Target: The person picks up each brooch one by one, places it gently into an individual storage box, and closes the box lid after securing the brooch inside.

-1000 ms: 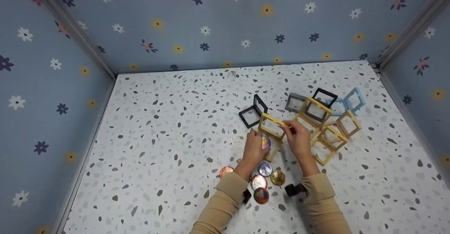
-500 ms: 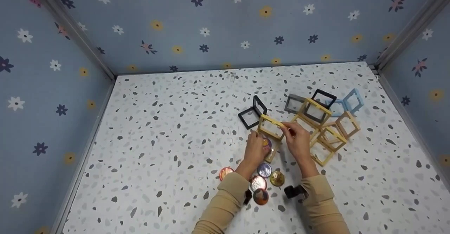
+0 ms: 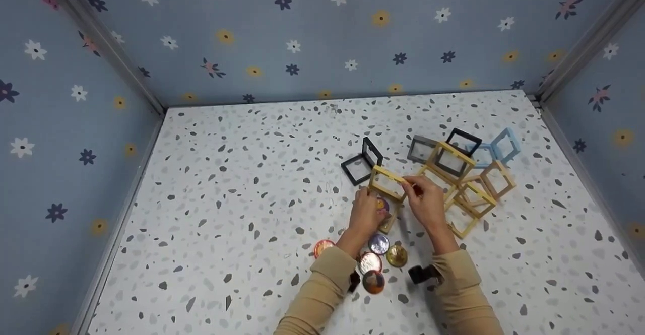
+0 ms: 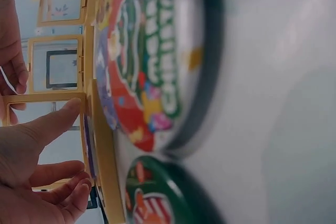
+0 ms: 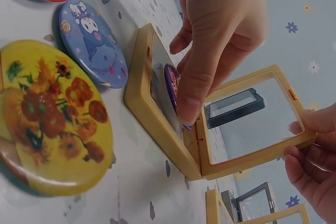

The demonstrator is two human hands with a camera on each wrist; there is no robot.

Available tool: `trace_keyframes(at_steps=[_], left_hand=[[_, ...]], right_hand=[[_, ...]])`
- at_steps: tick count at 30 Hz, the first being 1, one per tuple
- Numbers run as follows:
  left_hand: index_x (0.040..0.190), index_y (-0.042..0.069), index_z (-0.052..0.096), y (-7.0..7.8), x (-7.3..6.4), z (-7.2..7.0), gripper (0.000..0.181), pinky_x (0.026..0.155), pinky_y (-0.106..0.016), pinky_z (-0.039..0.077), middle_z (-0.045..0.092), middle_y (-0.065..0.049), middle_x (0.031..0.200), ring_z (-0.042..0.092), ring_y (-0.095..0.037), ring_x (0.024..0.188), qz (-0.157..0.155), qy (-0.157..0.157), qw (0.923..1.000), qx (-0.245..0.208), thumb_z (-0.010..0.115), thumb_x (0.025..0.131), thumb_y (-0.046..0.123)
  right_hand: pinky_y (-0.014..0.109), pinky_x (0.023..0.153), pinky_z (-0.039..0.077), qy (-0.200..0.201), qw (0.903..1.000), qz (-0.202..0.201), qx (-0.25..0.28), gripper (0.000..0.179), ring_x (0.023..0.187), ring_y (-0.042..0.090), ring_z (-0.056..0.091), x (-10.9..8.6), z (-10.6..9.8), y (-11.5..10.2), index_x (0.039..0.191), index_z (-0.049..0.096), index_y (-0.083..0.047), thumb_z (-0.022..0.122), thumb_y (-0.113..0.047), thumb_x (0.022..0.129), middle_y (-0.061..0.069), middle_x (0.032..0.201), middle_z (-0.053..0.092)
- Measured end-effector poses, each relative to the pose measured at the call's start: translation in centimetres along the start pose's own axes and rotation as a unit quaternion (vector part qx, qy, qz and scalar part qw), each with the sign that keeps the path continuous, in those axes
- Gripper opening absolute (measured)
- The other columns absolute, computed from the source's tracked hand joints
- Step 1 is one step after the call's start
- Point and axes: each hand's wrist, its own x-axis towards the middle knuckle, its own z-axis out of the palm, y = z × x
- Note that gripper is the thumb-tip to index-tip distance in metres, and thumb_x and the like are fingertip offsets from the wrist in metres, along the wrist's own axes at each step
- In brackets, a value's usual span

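A yellow folding display frame [image 3: 389, 183] stands with its lid raised and its other half flat on the table. My right hand [image 3: 427, 200] pinches the outer corner of that lid between thumb and fingers, plain in the right wrist view. On the film of the flat half lies a round purple button badge [image 5: 172, 85]. My left hand [image 3: 365, 211] holds this badge, thumb on one side and fingers toward the other; part of it is covered by the hand. Beside the frame lie a blue badge [image 5: 94, 43] and a yellow sunflower badge [image 5: 55, 119].
Several open frames stand to the right, among them a light blue one [image 3: 504, 146] and a yellow one [image 3: 471, 206]. A black frame [image 3: 359, 168] stands just behind my hands. More badges, including an orange-and-brown one [image 3: 374, 281], lie near my forearms. Patterned walls [image 3: 322, 32] surround the table.
The head view has tilted very slightly. Both hands stay almost in place, the left shifting a little over the badge; the lid remains raised in the right hand.
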Motion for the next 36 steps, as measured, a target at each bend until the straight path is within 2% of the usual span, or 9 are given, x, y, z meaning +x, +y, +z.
trace_keyframes(at_steps=[6, 11, 15, 18, 27, 36], left_hand=[[0.113, 0.0, 0.057, -0.1, -0.2, -0.7, 0.058, 0.079, -0.032, 0.043, 0.048, -0.011, 0.101, 0.047, -0.024, 0.092, -0.005, -0.005, 0.9999, -0.008, 0.078, 0.065, 0.026], [0.112, -0.002, 0.056, -0.5, -0.5, -1.3, 0.064, 0.079, -0.034, 0.043, 0.051, -0.014, 0.103, 0.049, -0.026, 0.09, -0.003, -0.001, 0.9997, 0.025, 0.078, 0.064, 0.033], [0.114, -0.003, 0.055, -0.9, -0.9, -1.6, 0.069, 0.08, -0.033, 0.042, 0.05, -0.014, 0.106, 0.048, -0.025, 0.093, -0.018, -0.018, 0.9992, 0.03, 0.078, 0.062, 0.036], [0.112, -0.003, 0.056, -1.4, -1.2, -1.9, 0.07, 0.077, -0.033, 0.042, 0.049, -0.012, 0.1, 0.048, -0.024, 0.088, -0.031, -0.026, 0.999, 0.018, 0.08, 0.058, 0.035], [0.099, -0.002, 0.059, -2.8, -1.8, -2.1, 0.059, 0.074, -0.033, 0.044, 0.049, -0.01, 0.09, 0.048, -0.023, 0.082, -0.044, -0.036, 0.9982, 0.019, 0.082, 0.055, 0.031], [0.101, 0.001, 0.064, -3.3, -2.1, -2.3, 0.047, 0.071, -0.033, 0.044, 0.048, -0.007, 0.082, 0.047, -0.022, 0.078, -0.053, -0.048, 0.9974, -0.014, 0.08, 0.06, 0.016]], right_hand=[[0.029, 0.052, 0.039, -0.013, 0.9999, -0.005, -0.006, 0.014, 0.058, 0.015, 0.05, 0.1, -0.2, -0.2, 0.088, 0.068, -0.001, 0.062, -0.011, 0.082, 0.007, 0.072, 0.06], [0.028, 0.052, 0.038, -0.03, 0.9995, -0.001, -0.008, 0.013, 0.058, 0.014, 0.048, 0.1, -0.5, -0.3, 0.088, 0.068, -0.001, 0.061, -0.01, 0.083, 0.007, 0.072, 0.06], [0.027, 0.052, 0.038, -0.044, 0.9989, 0.004, -0.013, 0.013, 0.059, 0.014, 0.049, 0.2, -0.9, -0.5, 0.089, 0.068, 0.0, 0.061, -0.009, 0.083, 0.008, 0.073, 0.06], [0.027, 0.052, 0.039, -0.052, 0.9985, 0.001, -0.019, 0.013, 0.06, 0.014, 0.05, 0.2, -1.1, -0.5, 0.089, 0.068, 0.0, 0.06, -0.009, 0.083, 0.009, 0.074, 0.061], [0.027, 0.052, 0.041, -0.06, 0.9978, -0.004, -0.027, 0.013, 0.06, 0.014, 0.051, 0.3, -1.4, -0.7, 0.089, 0.068, 0.0, 0.062, -0.01, 0.082, 0.008, 0.075, 0.061], [0.028, 0.054, 0.043, -0.07, 0.997, -0.012, -0.029, 0.013, 0.061, 0.014, 0.052, 0.0, -1.2, -0.8, 0.089, 0.068, 0.0, 0.061, -0.009, 0.082, 0.008, 0.076, 0.06]])
